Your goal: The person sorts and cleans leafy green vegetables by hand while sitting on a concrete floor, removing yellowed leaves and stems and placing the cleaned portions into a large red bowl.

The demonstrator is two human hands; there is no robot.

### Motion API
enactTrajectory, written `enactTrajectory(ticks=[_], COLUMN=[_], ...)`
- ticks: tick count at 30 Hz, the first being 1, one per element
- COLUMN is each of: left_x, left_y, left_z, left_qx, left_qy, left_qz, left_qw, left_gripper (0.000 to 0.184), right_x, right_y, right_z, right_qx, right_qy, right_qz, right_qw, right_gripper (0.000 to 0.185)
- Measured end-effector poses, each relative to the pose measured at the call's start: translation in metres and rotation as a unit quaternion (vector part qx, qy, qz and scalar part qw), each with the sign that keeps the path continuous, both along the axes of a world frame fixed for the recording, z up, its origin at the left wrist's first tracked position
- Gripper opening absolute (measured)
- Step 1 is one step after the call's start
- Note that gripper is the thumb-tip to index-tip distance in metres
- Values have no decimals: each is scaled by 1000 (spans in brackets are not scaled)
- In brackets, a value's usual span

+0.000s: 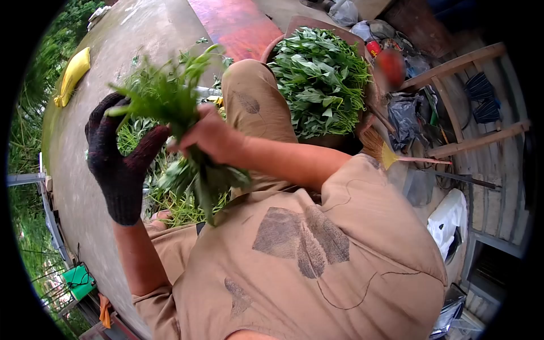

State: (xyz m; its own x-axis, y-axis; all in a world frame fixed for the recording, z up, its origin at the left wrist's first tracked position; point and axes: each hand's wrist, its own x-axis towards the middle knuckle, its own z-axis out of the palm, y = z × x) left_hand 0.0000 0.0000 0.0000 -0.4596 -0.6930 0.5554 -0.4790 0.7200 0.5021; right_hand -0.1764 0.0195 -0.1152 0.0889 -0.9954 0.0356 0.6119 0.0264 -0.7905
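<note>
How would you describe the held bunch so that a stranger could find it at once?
From the brown shirt, follow the right forearm to the bare right hand. The bunch of greens sticks out of that fist, beside the gloved left hand. Unlike the heaped leaves, it is gripped.

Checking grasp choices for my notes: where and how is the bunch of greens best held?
Probably at the narrow middle of the bunch of greens, coming from the right, as the right hand does: it spreads out above the fist and hangs leafy below. The gloved left hand curves open along the left side.
</note>
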Motion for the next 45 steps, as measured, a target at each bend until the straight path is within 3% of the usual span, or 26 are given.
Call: enactTrajectory(ticks=[2, 3, 5, 6, 7, 11, 14, 17, 19, 21, 24, 26, 28, 30, 31, 32, 36, 45], left_x=[-2, -10, -2, 0, 3, 5, 9, 15, 20, 25, 32, 36, 49, 57, 62, 70, 87, 100], left_y=[0, -1, -4, -7, -9, -13, -18, -24, -27, -31, -33, -28, -28, -25, -22, -21, -15, -19], left_z=[16, -1, -8, -18, -30, -71, -82, -92, -102, -116, -135, -141, -154, -162, -167, -178, -195, -222], left_qx=[74, 160, 302, 350, 396, 444, 432, 437, 458, 483, 503, 511, 519, 533, 541, 552, 573, 600], left_qy=[4, 35, 37, 53, 60, 64, 49, 57, 69, 77, 70, 65, 61, 68, 70, 79, 98, 90], left_qz=[-36, -21, 11, 9, 6, 2, 6, 11, 12, 12, 24, 35, 48, 73, 86, 96, 131, 180], left_qw=[997, 986, 953, 935, 916, 894, 901, 898, 886, 872, 861, 856, 851, 840, 834, 824, 803, 774], left_gripper=[38, 36, 34, 32, 30, 24, 25, 25, 26, 26, 27, 27, 29, 30, 30, 30, 30, 28], right_x=[-30, -73, -129, -169, -202, -297, -305, -280, -269, -242, -220, -194, -182, -208, -210, -211, -214, -238], right_y=[5, 14, 17, 10, 17, 49, 79, 111, 134, 135, 143, 135, 123, 114, 109, 101, 69, 21], right_z=[14, 16, 10, -8, -13, -46, -84, -143, -206, -265, -398, -373, -338, -384, -373, -362, -336, -350], right_qx=[-15, -9, -28, -49, -39, -3, 75, 191, 244, 268, 430, 572, 631, 593, 570, 575, 474, 357], right_qy=[-20, -16, 43, -52, -39, -147, -172, -168, -213, -215, -190, -64, 3, -146, -220, -177, -189, -281], right_qz=[-37, -71, -208, -179, -192, -278, -366, -476, -470, -552, -516, -471, -458, -467, -466, -501, -568, -585], right_qw=[999, 997, 977, 981, 980, 949, 911, 842, 821, 760, 716, 669, 626, 639, 640, 622, 645, 672], right_gripper=[6, 7, 17, 17, 19, 23, 27, 24, 20, 22, 34, 38, 44, 42, 41, 41, 32, 38])
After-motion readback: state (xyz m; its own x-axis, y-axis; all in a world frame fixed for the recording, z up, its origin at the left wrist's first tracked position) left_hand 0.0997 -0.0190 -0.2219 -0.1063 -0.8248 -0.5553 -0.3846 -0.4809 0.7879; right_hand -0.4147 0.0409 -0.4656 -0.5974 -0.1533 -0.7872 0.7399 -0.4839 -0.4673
